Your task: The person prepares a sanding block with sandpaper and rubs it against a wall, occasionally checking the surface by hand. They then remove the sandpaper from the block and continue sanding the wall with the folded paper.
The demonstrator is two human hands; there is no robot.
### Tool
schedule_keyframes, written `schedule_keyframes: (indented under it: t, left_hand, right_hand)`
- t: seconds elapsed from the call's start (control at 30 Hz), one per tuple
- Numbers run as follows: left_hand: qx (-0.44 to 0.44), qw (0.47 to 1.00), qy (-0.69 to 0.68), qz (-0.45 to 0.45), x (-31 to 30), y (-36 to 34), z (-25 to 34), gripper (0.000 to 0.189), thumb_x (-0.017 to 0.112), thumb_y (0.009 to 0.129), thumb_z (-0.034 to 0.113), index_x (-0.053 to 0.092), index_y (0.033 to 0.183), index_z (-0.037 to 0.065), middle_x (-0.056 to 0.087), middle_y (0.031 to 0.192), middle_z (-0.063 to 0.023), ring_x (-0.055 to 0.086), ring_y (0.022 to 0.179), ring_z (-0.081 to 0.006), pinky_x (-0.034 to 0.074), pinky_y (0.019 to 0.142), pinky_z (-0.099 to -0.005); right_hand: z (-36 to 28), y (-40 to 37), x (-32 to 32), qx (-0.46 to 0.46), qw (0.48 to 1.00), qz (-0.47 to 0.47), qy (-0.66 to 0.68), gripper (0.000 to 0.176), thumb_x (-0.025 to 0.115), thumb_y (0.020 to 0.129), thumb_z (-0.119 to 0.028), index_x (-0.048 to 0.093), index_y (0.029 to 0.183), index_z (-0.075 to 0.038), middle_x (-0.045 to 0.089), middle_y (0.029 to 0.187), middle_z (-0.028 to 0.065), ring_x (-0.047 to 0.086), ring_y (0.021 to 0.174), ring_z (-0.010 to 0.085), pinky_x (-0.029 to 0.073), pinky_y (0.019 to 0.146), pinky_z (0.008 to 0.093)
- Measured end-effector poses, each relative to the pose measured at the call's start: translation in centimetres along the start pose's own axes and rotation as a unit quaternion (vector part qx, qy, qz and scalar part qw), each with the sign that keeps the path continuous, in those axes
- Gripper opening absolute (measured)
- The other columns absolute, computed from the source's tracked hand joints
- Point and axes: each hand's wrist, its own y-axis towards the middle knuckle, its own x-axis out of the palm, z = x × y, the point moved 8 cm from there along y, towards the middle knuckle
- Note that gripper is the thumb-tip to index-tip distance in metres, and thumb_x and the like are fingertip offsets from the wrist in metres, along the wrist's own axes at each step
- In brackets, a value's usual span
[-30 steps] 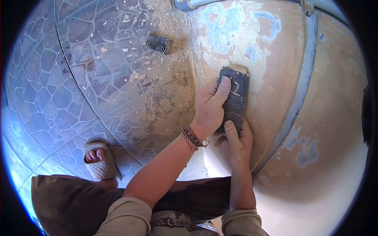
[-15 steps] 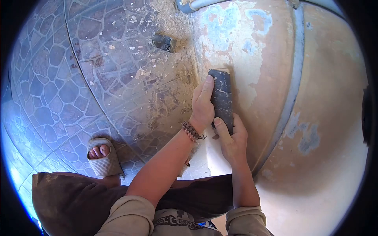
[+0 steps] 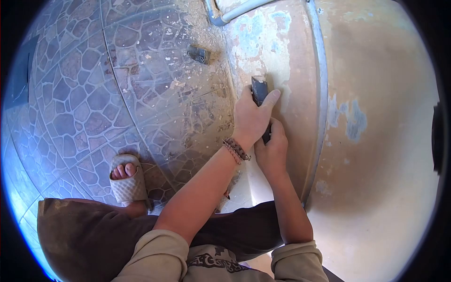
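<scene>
A dark, scuffed sanding block (image 3: 260,90) with a pale end is up against the peeling wall (image 3: 296,75), its long side running away from me. My left hand (image 3: 253,117), with bracelets at the wrist, is wrapped round its upper part, the thumb lying across on the right. Just below, my right hand (image 3: 274,148) grips the lower end of the block. Much of the block's middle is hidden by my left hand.
A grey pipe (image 3: 244,9) bends along the wall's base at the top. On the stone-patterned floor (image 3: 89,94) lie paint flakes and a small dark block (image 3: 198,54). My sandalled foot (image 3: 128,181) is at the left; a raised grey strip (image 3: 322,70) runs along the wall.
My left hand has moved from the block's side to wrap over it, thumb now on the right. The block has turned, showing a narrower face. The whole view has shifted slightly.
</scene>
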Motion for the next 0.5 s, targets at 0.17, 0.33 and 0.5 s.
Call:
schedule_keyframes:
  t: [0.17,0.33,0.5]
  left_hand:
    - [0.012,0.996,-0.072,-0.05,0.7,-1.0,-0.4,0.042,0.063,0.089,0.041,0.056,0.093,0.0,0.059,0.077,-0.006,0.055,0.071,-0.0086,0.046,0.063,-0.0267]
    - [-0.046,0.986,-0.113,-0.115,3.6,-1.8,-3.3,0.039,0.056,0.094,0.037,0.054,0.089,-0.001,0.06,0.075,-0.0094,0.057,0.069,-0.0129,0.047,0.061,-0.0322]
    - [0.056,0.997,-0.054,-0.022,3.1,-4.0,-4.2,0.036,0.055,0.094,0.036,0.053,0.092,0.0,0.061,0.072,-0.0165,0.06,0.066,-0.0275,0.046,0.062,-0.0384]
  right_hand:
    - [1.8,-1.3,0.1,0.152,0.981,-0.087,0.077,0.031,0.068,0.081,-0.016,0.056,0.101,0.004,0.062,0.086,0.02,0.062,0.078,0.0347,0.048,0.072,0.0402]
    - [4.4,-3.3,-0.6,0.251,0.921,-0.121,0.272,0.03,0.069,0.083,-0.018,0.056,0.1,0.004,0.065,0.085,0.016,0.064,0.072,0.0247,0.05,0.07,0.0335]
    - [5.4,-6.0,-1.0,0.243,0.949,-0.146,0.137,0.028,0.062,0.088,-0.014,0.056,0.109,0.004,0.067,0.092,0.0121,0.065,0.076,0.0153,0.051,0.071,0.0325]
